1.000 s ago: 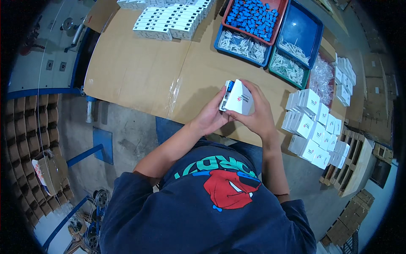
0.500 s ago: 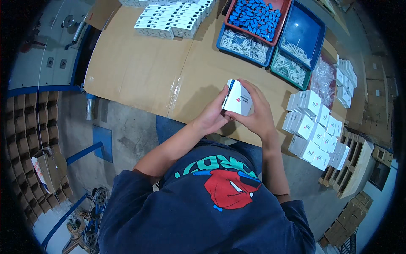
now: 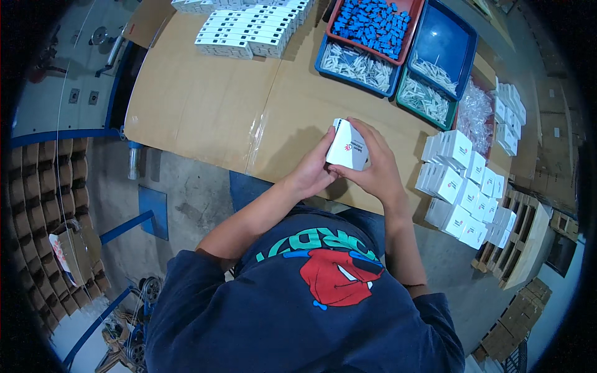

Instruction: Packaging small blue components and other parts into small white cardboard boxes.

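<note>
Head view: small white box (image 3: 347, 147) sits clasped between left hand (image 3: 309, 172) and right hand (image 3: 375, 169).

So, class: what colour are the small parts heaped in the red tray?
Bright blue parts in the red tray; head view.

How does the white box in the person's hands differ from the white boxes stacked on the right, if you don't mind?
The held box is gripped by both hands, tilted above the cardboard; the stacked boxes rest in rows, untouched. It stands alone; they sit packed together. Both are small white cartons with a red mark.
</note>
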Demonstrator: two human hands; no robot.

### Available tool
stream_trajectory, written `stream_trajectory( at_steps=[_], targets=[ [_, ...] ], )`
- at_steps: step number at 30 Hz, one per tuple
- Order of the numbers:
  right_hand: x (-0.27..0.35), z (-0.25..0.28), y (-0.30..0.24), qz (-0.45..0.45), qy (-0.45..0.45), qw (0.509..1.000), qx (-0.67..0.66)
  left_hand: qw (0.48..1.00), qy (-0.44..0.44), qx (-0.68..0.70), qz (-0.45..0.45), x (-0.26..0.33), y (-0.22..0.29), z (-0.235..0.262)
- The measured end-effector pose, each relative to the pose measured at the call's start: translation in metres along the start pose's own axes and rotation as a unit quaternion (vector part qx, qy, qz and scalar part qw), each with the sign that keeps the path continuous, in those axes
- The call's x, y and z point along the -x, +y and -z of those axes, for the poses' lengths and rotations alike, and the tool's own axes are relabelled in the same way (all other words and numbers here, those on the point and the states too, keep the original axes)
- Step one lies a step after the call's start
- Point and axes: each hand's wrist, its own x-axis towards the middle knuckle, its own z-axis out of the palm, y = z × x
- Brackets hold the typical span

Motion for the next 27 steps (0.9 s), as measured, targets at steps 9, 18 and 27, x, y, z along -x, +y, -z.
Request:
stream_trajectory(
  at_steps=[9,18,27],
  targets=[
    [0.0,0.003,0.001,0.001,-0.009,1.0,-0.008,0.999,-0.041,0.004,-0.013,0.0,-0.002,0.001],
    [0.0,0.003,0.002,0.012,-0.005,0.999,-0.031,0.999,-0.029,-0.016,-0.02,0.003,-0.002,-0.005],
    [-0.001,0.003,0.002,0.03,-0.003,0.999,-0.018,0.999,-0.009,-0.05,-0.019,0.007,-0.002,-0.01]
  ],
)
